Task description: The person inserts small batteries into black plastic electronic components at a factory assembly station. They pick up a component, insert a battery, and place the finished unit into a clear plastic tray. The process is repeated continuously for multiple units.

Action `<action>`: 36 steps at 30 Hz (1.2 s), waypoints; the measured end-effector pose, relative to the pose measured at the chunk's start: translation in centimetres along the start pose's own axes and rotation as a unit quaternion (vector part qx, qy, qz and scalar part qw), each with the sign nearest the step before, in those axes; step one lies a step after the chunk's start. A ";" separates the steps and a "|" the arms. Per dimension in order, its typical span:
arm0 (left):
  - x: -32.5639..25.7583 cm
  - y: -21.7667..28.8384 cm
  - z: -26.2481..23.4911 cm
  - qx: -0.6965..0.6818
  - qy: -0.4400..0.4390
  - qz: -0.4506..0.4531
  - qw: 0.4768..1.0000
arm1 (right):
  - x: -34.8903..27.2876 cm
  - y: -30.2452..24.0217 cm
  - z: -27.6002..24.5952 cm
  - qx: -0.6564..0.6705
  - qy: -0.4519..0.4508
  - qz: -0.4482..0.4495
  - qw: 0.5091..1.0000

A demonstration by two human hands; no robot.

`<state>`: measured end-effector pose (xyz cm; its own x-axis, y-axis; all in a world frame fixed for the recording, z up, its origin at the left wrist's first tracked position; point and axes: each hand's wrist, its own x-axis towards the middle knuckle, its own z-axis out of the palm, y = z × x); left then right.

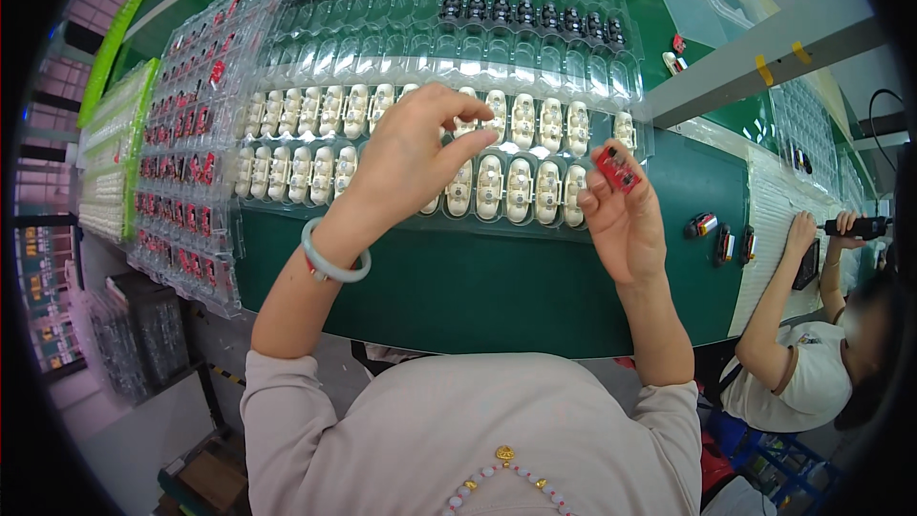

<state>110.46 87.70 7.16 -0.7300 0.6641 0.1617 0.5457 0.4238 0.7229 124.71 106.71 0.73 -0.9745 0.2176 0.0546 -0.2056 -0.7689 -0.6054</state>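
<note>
My left hand (411, 148) reaches over a clear tray of small white oval shells (490, 186). Its thumb and index finger are apart above one shell in the far row, and the hand hides several others. Raised at the tray's right end, my right hand (626, 229) pinches a small red piece with black parts (617, 170), which resembles a circuit board. The white shells lie in two rows, each in its own pocket.
Clear trays with red-and-black pieces (196, 124) stand at the left. Behind are trays with black parts (525, 14). On the green table (458, 291), several small black-and-orange items (724, 244) lie at right. Farther right, a co-worker holds a black tool (860, 226).
</note>
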 end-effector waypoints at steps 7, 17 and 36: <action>5.9 0.7 5.6 0.161 -0.002 0.147 0.976 | 1.0 -2.9 -0.7 0.000 0.058 -0.107 0.993; 18.9 -10.1 -1.8 0.262 -0.014 -0.238 0.935 | 0.8 -3.2 -0.3 0.036 0.014 -0.095 0.995; 19.4 -4.7 1.9 0.391 -0.016 -0.193 0.900 | 0.3 -2.6 0.1 -0.039 -0.105 -0.021 0.993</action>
<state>94.55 99.79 5.60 -0.9219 0.3864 -0.0277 0.3857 0.9222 0.0264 125.00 108.74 2.43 -0.9643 0.1109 0.2407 -0.2462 -0.7106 -0.6591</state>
